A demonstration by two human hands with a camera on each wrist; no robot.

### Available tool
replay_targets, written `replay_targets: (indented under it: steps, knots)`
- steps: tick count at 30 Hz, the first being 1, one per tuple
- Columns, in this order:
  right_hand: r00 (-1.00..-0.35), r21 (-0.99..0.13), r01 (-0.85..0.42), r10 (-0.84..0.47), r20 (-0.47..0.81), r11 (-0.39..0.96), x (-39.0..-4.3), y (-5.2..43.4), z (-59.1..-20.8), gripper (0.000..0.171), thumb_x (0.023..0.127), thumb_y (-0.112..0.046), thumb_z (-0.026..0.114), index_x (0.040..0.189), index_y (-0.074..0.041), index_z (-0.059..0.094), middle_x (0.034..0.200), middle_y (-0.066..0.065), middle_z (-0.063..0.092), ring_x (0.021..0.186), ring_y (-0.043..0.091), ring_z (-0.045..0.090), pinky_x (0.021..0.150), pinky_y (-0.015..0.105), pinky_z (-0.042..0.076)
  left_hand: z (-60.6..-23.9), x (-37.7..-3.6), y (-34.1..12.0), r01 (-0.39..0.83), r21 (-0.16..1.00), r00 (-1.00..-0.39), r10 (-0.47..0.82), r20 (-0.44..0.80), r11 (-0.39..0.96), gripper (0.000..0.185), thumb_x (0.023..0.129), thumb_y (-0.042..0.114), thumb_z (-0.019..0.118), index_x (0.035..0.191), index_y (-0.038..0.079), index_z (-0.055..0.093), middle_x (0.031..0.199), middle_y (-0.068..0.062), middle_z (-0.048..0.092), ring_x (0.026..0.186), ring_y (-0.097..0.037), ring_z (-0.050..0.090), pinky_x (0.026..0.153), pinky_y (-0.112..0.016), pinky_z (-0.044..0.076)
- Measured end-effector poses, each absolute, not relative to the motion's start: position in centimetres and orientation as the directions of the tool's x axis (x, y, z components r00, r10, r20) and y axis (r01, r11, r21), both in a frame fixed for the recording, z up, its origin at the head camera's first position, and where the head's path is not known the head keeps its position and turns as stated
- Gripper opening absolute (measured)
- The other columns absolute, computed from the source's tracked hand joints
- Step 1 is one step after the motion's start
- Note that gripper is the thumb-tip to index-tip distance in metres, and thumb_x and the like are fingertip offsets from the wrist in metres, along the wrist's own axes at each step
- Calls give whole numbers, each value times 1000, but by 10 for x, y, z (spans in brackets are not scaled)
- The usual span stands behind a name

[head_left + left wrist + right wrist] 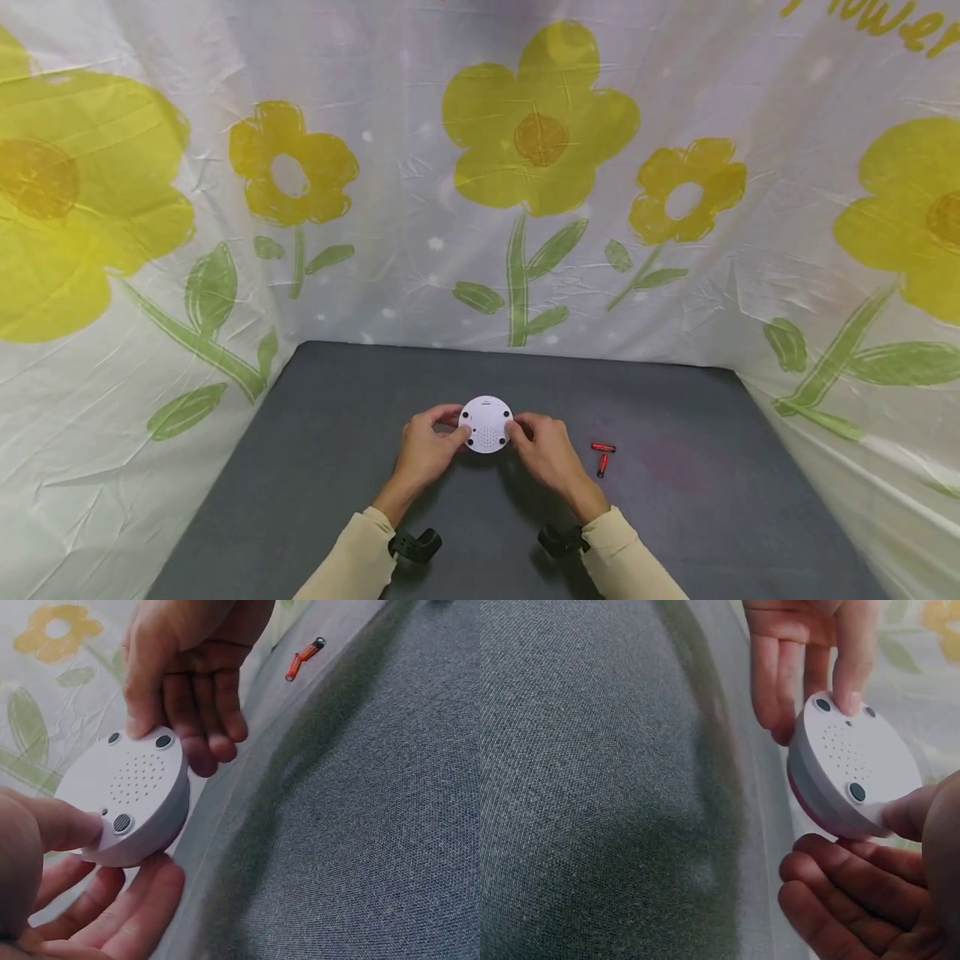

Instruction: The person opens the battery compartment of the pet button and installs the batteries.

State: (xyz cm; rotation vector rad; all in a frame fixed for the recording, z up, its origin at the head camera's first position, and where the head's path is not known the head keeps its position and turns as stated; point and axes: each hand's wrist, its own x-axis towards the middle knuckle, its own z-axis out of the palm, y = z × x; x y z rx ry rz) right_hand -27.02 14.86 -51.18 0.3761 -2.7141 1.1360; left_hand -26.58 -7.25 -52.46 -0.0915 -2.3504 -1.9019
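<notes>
A round white device is held up between both hands, its underside facing the head camera. That face carries small dark round feet and a patch of pinholes, as the left wrist view shows on the device. My left hand grips its left edge, thumb on the face and fingers beneath. On the opposite edge my right hand pinches it the same way. Seen from the right wrist, the device has a thick side wall with a reddish band at the far side; its top is hidden.
Two red batteries with dark ends, one battery lying crosswise and the other battery lengthwise, rest to the right of my right hand. They lie on a dark grey tabletop. A white curtain printed with yellow flowers surrounds the table's back and sides.
</notes>
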Motion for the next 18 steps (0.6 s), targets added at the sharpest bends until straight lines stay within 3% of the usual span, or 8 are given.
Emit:
replay_targets:
  steps: [8,18]
  knots:
    - [-972,-668,-234,-169,162,706,-269,150,-513,21,103,-23,68,88,-18,80,67,-11,68,63,5,57,58,24,45,-526,-265,-74,-21,984,-999,40,-28,178,37,96,3,79,131,-7,73,110,-20,77,73,-23,79,70,-38,70]
    - [-989,-659,-143,-138,59,738,-267,152,-519,31,102,-28,64,75,-19,76,60,-12,63,57,7,54,54,25,42,-538,-267,-72,-143,983,-984,92,-153,112,40,98,7,77,133,-12,69,104,-17,80,77,-21,80,69,-35,70]
